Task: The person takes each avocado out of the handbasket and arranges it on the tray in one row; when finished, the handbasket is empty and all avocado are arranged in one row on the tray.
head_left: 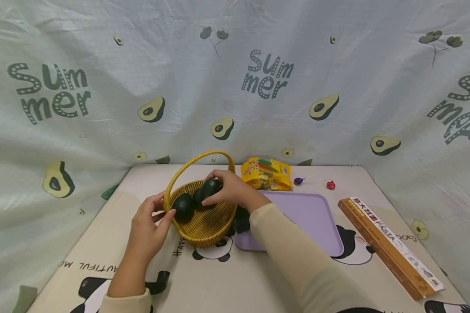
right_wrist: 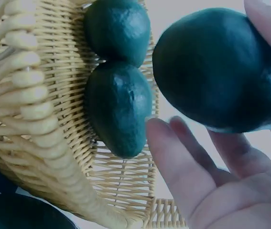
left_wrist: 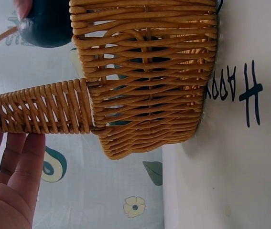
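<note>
A yellow wicker basket [head_left: 207, 238] stands at the left of the table, its handle [left_wrist: 44, 107] arching over it. My left hand [head_left: 150, 226] holds that handle near its base, several fingers [left_wrist: 27, 167] against one side. My right hand [head_left: 229, 189] grips a dark green avocado [right_wrist: 216, 69] above the basket, thumb on one side and fingers on the other. Two more avocados lie inside, touching each other: a rounder one [right_wrist: 118, 28] and a longer one [right_wrist: 118, 109]. Outside the basket's right side is another dark avocado [right_wrist: 23, 214], partly hidden by the sleeve in the head view.
A lilac tray [head_left: 309, 208] lies right of the basket, partly under the right sleeve. Behind it sits a yellow snack bag [head_left: 266, 174]. A purple lollipop [head_left: 298, 181] and a red one [head_left: 330, 184] lie nearby. A long pasta box [head_left: 389, 248] is at the right.
</note>
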